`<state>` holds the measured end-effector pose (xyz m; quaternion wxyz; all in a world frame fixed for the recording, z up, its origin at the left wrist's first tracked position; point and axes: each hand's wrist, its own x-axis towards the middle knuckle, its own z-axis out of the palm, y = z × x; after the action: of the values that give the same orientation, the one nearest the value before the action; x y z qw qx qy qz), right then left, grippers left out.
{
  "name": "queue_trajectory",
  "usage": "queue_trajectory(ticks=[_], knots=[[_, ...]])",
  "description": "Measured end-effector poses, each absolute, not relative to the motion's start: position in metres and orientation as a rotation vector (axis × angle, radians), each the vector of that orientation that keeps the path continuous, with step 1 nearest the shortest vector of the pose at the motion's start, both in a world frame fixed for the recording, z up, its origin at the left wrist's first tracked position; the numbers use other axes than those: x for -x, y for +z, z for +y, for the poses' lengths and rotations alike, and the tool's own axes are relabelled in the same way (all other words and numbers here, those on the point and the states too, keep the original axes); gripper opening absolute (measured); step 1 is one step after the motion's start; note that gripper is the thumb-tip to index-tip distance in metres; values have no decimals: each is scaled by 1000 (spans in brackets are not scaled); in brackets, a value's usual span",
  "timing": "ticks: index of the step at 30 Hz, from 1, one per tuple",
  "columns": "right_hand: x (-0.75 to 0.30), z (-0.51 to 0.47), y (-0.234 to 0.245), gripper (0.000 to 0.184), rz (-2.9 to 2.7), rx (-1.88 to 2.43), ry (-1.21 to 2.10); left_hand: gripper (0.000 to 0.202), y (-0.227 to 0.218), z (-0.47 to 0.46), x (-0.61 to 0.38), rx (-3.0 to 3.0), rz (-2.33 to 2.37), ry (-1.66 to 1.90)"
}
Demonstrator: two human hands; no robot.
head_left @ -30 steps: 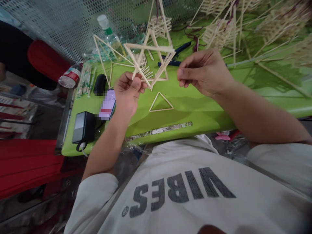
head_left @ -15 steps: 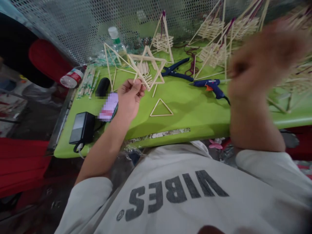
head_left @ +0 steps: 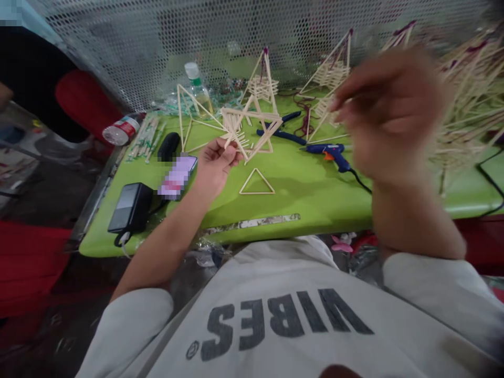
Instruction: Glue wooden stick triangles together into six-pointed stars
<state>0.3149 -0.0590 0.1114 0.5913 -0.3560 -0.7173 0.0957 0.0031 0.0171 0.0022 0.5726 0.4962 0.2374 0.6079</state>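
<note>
My left hand (head_left: pixel 214 163) is closed on the lower corner of a star-shaped frame of wooden sticks (head_left: pixel 252 123), held up over the green table (head_left: pixel 299 184). My right hand (head_left: pixel 388 113) is raised close to the camera at the right, smeared by motion, its fingers bent; nothing shows in it for sure. A small stick triangle (head_left: pixel 256 182) lies flat on the table just right of my left hand. A blue glue gun (head_left: pixel 328 153) lies on the table below my right hand.
Blue pliers (head_left: pixel 281 134) lie behind the star. A phone (head_left: pixel 177 176), a black adapter (head_left: pixel 129 205), a black case (head_left: pixel 169 146), stick bundles (head_left: pixel 145 137) and bottles (head_left: pixel 120 130) are at the left. Stick pyramids (head_left: pixel 262 84) stand along the mesh screen; many more fill the right.
My right hand let go near the star, swung up and to the right, and now hangs blurred above the glue gun. The left hand keeps the star, lowered slightly.
</note>
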Motion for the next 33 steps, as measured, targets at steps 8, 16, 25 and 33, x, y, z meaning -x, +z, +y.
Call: queue_trajectory(ticks=[8, 16, 25, 33], knots=[[-282, -24, 70, 40, -1812, 839, 111, 74, 0, 16, -4, -1271, 552, 1450], [-275, 6, 15, 81, -1498, 754, 533, 77, 5, 10, -7, -1279, 532, 1432], [-268, -9, 25, 88, -1405, 808, 603, 71, 12, 5, -8, -1298, 509, 1433], [-270, -20, 27, 48, -1554, 712, -35, 56, 7, 0, -7, -1485, 575, 1593]])
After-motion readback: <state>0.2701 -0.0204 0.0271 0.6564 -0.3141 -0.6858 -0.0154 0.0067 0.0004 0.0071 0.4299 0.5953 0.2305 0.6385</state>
